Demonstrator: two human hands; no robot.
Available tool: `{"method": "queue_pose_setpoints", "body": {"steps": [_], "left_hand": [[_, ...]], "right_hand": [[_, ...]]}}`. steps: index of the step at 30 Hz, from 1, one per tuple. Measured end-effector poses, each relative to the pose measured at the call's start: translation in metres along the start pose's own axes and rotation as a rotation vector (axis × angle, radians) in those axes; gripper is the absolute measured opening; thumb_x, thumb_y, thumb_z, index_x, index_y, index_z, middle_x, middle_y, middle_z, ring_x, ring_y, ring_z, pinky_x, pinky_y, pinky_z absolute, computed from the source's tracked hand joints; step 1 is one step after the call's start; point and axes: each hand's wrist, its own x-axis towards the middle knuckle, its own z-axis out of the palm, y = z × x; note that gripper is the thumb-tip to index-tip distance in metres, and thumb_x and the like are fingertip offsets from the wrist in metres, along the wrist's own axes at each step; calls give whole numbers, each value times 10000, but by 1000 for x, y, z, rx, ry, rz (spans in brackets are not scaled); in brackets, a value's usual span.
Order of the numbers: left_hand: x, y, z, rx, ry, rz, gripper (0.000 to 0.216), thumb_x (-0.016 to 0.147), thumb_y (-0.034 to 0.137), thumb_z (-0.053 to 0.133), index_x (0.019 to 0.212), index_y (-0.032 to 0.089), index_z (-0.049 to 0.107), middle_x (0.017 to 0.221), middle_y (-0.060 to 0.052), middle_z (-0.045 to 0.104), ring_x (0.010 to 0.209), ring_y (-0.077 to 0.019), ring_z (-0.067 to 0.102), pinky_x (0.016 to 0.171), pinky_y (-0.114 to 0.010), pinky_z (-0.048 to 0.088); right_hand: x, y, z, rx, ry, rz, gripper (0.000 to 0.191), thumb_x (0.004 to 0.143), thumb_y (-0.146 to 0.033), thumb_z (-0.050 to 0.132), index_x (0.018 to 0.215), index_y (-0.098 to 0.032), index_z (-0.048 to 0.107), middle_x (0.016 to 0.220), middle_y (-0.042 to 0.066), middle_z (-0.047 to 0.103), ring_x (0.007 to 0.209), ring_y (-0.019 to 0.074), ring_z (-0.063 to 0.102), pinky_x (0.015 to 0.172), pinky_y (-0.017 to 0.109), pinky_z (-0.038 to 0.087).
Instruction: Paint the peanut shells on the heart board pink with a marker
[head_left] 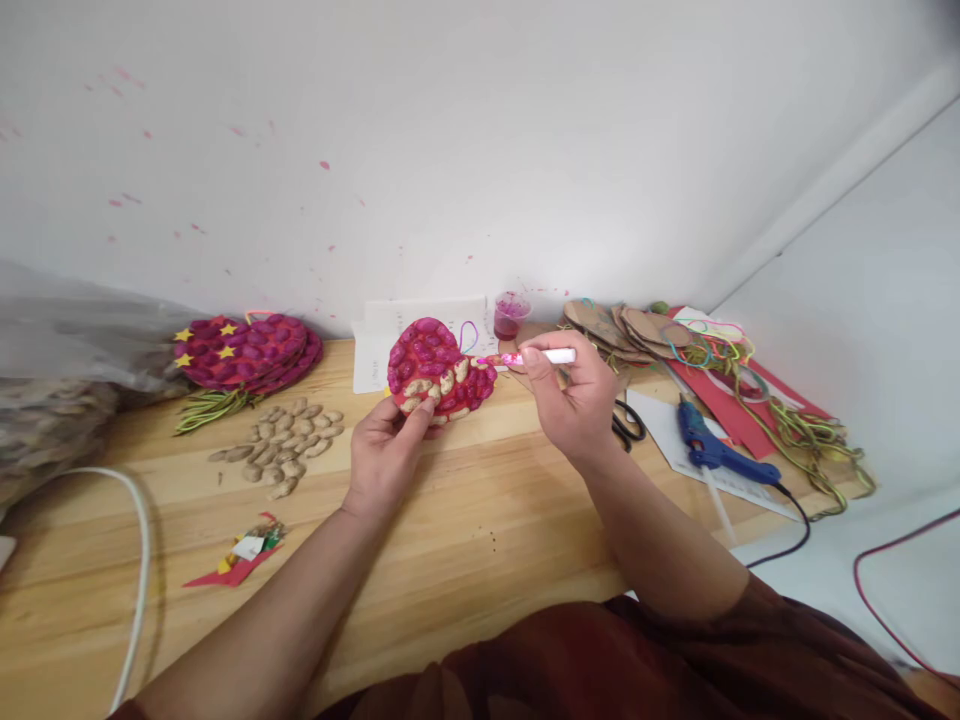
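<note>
My left hand (391, 442) grips the lower edge of a heart-like craft piece (424, 345) covered in peanut shells, its thumb pressed on the front. Most of those shells are painted magenta, while several near the bottom and middle stay bare tan. A purple cord loop (469, 336) sticks up from its top. In the closed fingers of my right hand (574, 395) is a paintbrush (551, 356) with a white handle end and a paint-stained shaft. Its tip touches or nearly touches the piece's right side. Behind the brush stands a clear plastic cup (511, 316) of magenta paint.
Loose peanuts (281, 440) and paper scraps (251, 550) lie left, near finished magenta pieces (247, 350) and a peanut bag (52, 430). Rightward are cardboard cutouts (600, 325), black scissors (630, 425), green cords (810, 440) and a corded blue glue gun (720, 450). A white cable (142, 540) curves left.
</note>
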Motion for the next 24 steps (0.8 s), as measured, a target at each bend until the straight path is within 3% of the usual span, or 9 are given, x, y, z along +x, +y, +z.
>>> {"method": "queue_pose_setpoints", "body": {"steps": [24], "left_hand": [[-4, 2, 0, -36, -43, -9, 317, 721, 415, 870, 901, 167, 790, 854, -41, 767, 667, -148, 662, 608, -263, 584]], "right_hand": [[-2, 0, 0, -52, -36, -65, 54, 952, -303, 647, 971, -258, 672, 900, 24, 724, 844, 195, 659, 798, 375, 523]]}}
